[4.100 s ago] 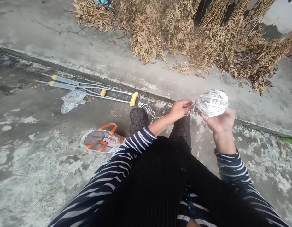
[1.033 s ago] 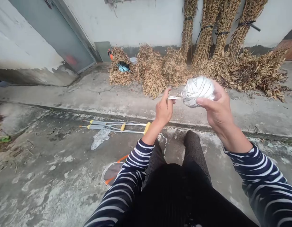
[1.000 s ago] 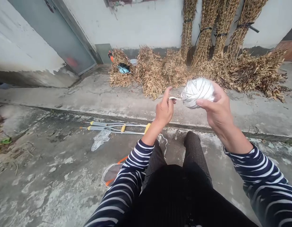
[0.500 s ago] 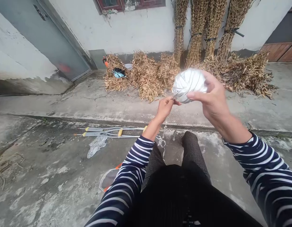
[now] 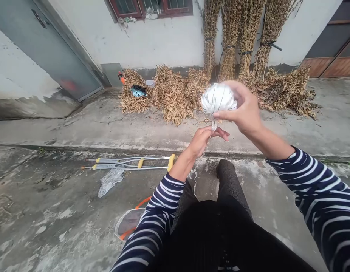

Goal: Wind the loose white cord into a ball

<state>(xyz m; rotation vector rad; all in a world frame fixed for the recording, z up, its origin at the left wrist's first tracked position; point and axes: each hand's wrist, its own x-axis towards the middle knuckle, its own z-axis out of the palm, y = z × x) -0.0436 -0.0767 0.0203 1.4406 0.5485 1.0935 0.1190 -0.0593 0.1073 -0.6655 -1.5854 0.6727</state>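
Note:
In front of me my right hand (image 5: 244, 107) grips a ball of white strap (image 5: 219, 99) with thin dark lines, thumb below and fingers behind it. A short length of the strap (image 5: 214, 124) runs down from the ball to my left hand (image 5: 205, 138). The left thumb and forefinger pinch this strap, while the other fingers stretch to the right. Below the left hand a thin white strand (image 5: 194, 183) hangs or lies near my legs; part of it is hidden behind my forearm.
A pair of crutches (image 5: 129, 163) lies on the concrete, with a clear plastic bag (image 5: 110, 182) beside them. Nearer is an orange-trimmed mesh bag (image 5: 129, 223). A low step (image 5: 78, 149) crosses ahead. Dried plant heaps (image 5: 175, 94) and upright tied bundles (image 5: 228, 37) line the wall.
The ball has turned and shifted slightly left in my right hand. My left hand has moved down from it, and a short straight length of strap now shows between them.

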